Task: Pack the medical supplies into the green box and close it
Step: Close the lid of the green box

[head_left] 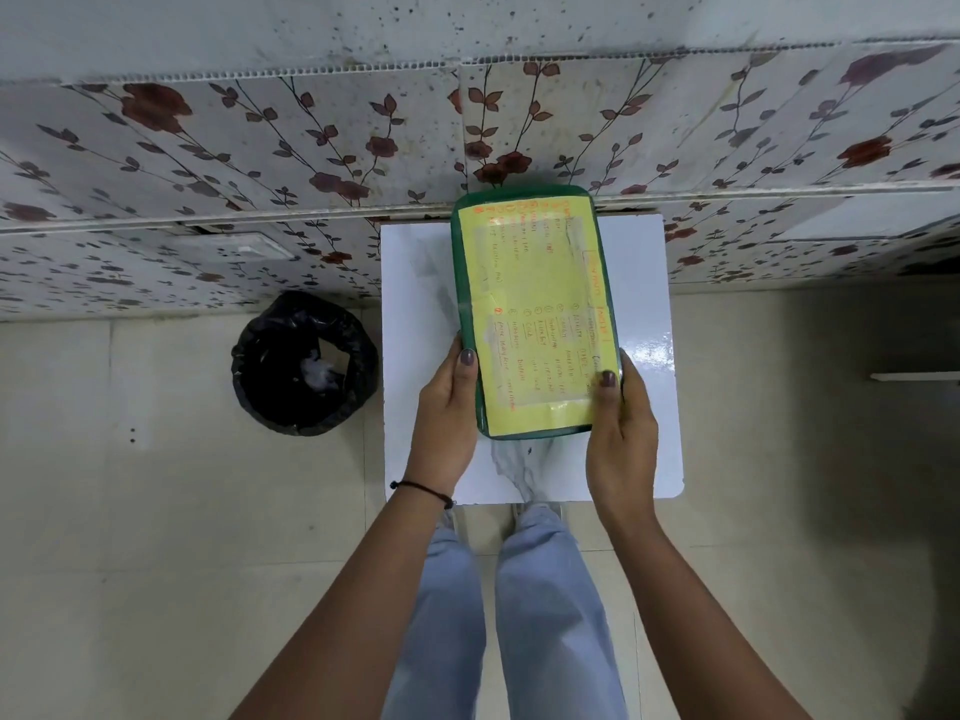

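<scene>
The green box [464, 272] has its lid shut, and a yellow handwritten sheet [535, 309] is taped over the top. It lies lengthwise over the small white table [644, 304], with its far end toward the wall. My left hand [449, 407] grips its near left edge, thumb on the lid. My right hand [621, 423] grips the near right edge the same way. No medical supplies show outside the box; its inside is hidden.
A black-lined waste bin [304, 363] stands on the tiled floor left of the table. A floral-patterned wall [260, 163] runs right behind the table. My legs [519, 605] stand at the table's near edge.
</scene>
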